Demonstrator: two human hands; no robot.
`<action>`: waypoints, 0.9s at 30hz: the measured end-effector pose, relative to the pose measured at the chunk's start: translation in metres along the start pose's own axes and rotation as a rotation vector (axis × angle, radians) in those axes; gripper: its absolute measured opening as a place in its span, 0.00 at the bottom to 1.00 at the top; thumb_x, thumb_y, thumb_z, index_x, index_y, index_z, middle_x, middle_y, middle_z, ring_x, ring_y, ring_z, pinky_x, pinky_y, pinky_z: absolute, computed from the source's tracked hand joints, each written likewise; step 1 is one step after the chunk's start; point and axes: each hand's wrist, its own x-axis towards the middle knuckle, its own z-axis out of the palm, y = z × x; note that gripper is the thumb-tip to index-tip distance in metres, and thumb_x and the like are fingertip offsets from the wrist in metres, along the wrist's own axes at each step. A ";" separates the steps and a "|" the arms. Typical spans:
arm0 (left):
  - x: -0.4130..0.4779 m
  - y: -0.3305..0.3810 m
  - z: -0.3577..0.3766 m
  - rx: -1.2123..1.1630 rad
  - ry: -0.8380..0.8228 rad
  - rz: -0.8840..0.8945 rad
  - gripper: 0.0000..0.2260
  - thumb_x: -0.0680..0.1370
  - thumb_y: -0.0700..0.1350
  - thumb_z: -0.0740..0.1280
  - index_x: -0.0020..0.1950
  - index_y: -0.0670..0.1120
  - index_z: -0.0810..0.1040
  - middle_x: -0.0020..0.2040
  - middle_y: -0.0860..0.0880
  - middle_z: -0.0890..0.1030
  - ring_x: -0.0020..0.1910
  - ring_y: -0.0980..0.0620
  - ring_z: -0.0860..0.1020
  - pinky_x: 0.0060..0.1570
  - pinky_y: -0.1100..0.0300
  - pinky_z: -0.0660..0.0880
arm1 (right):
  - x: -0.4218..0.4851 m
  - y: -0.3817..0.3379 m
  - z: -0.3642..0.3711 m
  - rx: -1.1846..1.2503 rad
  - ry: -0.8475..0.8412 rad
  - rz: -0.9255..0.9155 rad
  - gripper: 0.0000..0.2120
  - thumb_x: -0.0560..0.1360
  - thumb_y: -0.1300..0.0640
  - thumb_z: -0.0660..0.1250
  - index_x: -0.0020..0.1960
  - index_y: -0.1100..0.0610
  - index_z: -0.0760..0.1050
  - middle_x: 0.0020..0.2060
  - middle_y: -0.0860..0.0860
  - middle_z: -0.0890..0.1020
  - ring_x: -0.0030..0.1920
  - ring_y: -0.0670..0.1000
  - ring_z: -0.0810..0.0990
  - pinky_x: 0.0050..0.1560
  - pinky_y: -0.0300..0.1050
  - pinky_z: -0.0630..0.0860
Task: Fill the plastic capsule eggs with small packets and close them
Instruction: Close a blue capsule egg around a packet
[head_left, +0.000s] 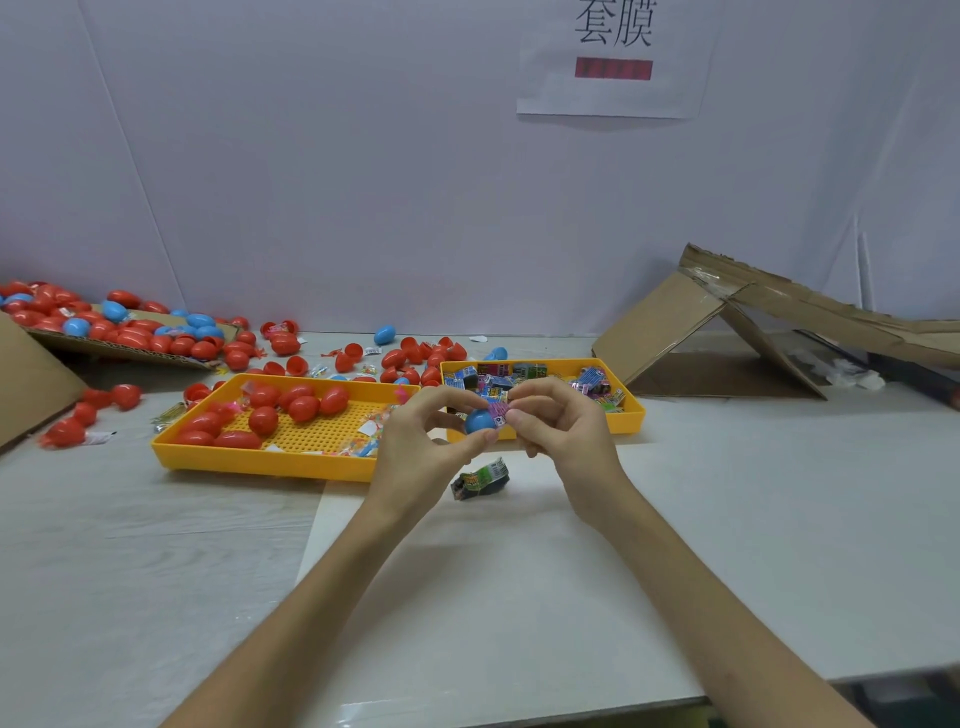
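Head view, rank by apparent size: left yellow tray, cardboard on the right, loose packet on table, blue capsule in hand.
1. cardboard
2. left yellow tray
3-4. loose packet and blue capsule: near alike, capsule partly covered, so unranked.

— Item one?
— One blue egg (479, 422), open, pinched in my left hand (415, 441). A pink packet (497, 411) sticks from its mouth, pinched by my right hand (561, 426).
— Item two?
— One green-black packet (480, 478), crumpled, lying just below my hands.
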 end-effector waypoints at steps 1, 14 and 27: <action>0.000 0.000 0.000 0.003 0.001 0.001 0.12 0.72 0.45 0.78 0.50 0.55 0.81 0.53 0.52 0.82 0.49 0.53 0.82 0.41 0.57 0.83 | 0.000 0.000 0.000 0.043 -0.005 0.028 0.06 0.76 0.67 0.71 0.50 0.59 0.79 0.39 0.54 0.85 0.32 0.49 0.77 0.34 0.41 0.74; 0.000 -0.002 0.000 -0.022 -0.020 0.001 0.11 0.72 0.42 0.79 0.49 0.54 0.82 0.52 0.51 0.82 0.47 0.55 0.82 0.35 0.61 0.81 | 0.002 0.001 -0.003 0.181 -0.022 0.153 0.08 0.74 0.67 0.72 0.44 0.55 0.78 0.38 0.54 0.82 0.27 0.48 0.74 0.32 0.40 0.73; 0.000 -0.005 0.000 0.045 -0.019 0.052 0.10 0.73 0.47 0.78 0.49 0.59 0.82 0.51 0.55 0.79 0.47 0.54 0.82 0.39 0.56 0.83 | 0.001 0.003 0.000 -0.134 0.042 -0.028 0.07 0.73 0.61 0.76 0.44 0.52 0.80 0.38 0.49 0.85 0.33 0.48 0.80 0.31 0.38 0.74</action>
